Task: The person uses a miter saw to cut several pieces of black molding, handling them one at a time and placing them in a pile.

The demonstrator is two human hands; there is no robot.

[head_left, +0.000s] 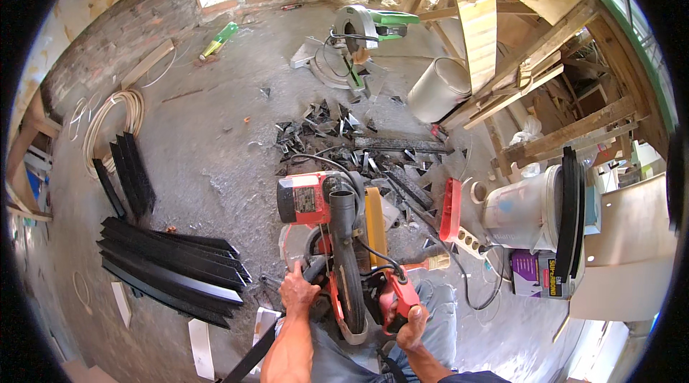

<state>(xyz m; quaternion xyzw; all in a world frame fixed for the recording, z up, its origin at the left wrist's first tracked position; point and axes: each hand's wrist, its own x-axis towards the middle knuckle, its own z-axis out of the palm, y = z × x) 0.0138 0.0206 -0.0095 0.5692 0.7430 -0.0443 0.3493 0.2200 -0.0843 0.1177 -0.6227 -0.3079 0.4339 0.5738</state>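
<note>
A person looks down over their own forearms at a red mitre saw (337, 239) standing on a dusty concrete floor (215, 153), near and centre. The right hand (411, 327) is closed around the saw's red handle (398, 300), fingers wrapped over the grip. The left hand (298, 290) rests at the saw's left side with fingers curled down against the base beside the blade guard; whether it pins anything there cannot be told. A black strip (251, 358) runs from below that hand toward the near left edge. To the left of the saw lies a stack of long black profiles (172, 268), with a smaller black bundle (129, 175) farther left and a coil of pale cable (108, 121) beyond it. Just past the saw, a scatter of short black offcuts (344, 132) covers the floor. Far and centre stands a second saw (355, 39) with a green motor housing. To the right of the red saw are a red power strip (452, 207), a white bucket (520, 207) and a small box (535, 272). A metal drum (439, 89) lies on its side on the far right, beside rough wooden framing (524, 74).
</note>
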